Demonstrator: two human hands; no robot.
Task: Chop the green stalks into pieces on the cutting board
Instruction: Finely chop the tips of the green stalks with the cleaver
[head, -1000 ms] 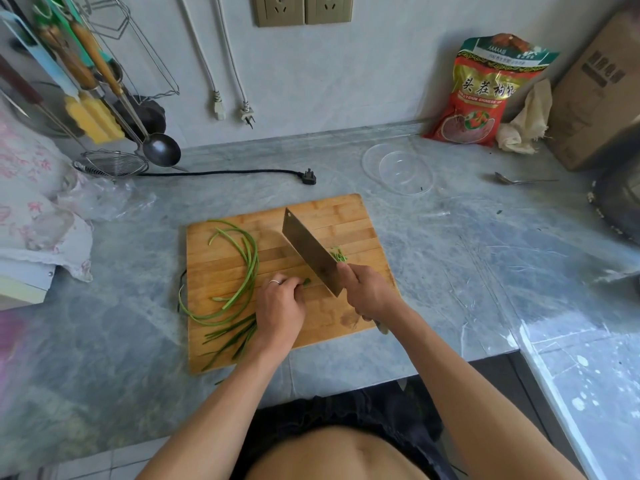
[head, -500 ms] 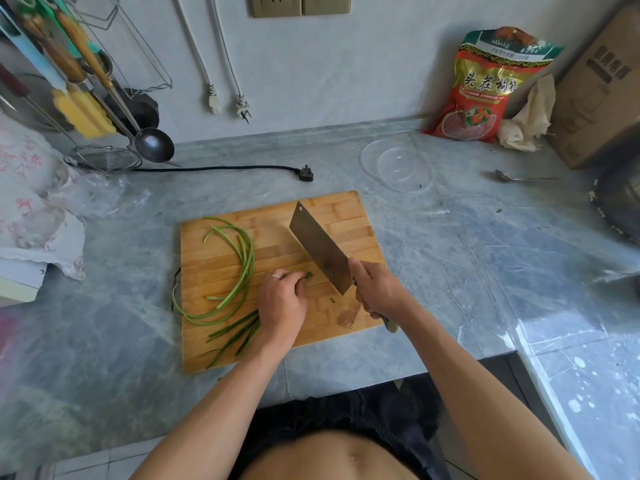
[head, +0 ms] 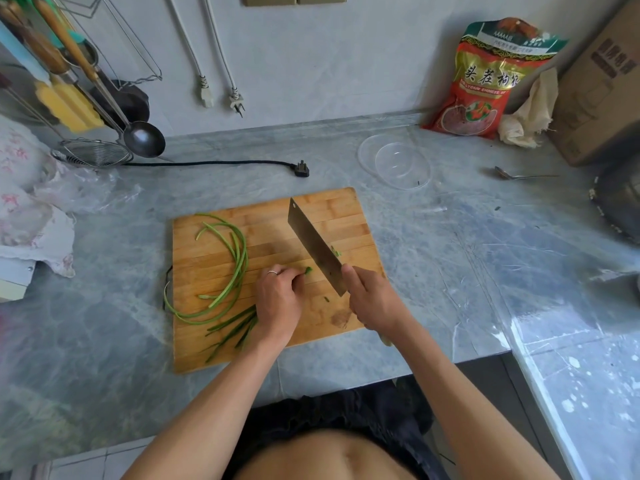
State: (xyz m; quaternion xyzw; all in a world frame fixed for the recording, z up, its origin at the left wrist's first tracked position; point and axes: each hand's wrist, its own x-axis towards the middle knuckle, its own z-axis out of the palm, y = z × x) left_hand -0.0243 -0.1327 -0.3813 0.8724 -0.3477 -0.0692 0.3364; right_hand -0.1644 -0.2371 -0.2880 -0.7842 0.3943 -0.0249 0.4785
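I note a bamboo cutting board (head: 270, 237) lying on the grey marble worktop (head: 450, 244); all positions below refer to that board. My left hand (head: 278, 299) rests near the board's centre, fingers curled down onto a bunch of green stalks (head: 239, 258), whose cut ends show just past the fingertips. The long remainder of the stalks curves over the board's left half, one loop overhanging its left edge. My right hand (head: 372, 303) is wrapped around the handle of a cleaver (head: 315, 247) at the board's right side; the blade slants toward the far edge, just right of the left hand's fingertips. A few cut pieces (head: 335, 251) lie right of the blade. Beyond the board's far right corner sits a clear plastic bowl (head: 394, 164). Beyond its far edge lies a black plug (head: 302, 170).
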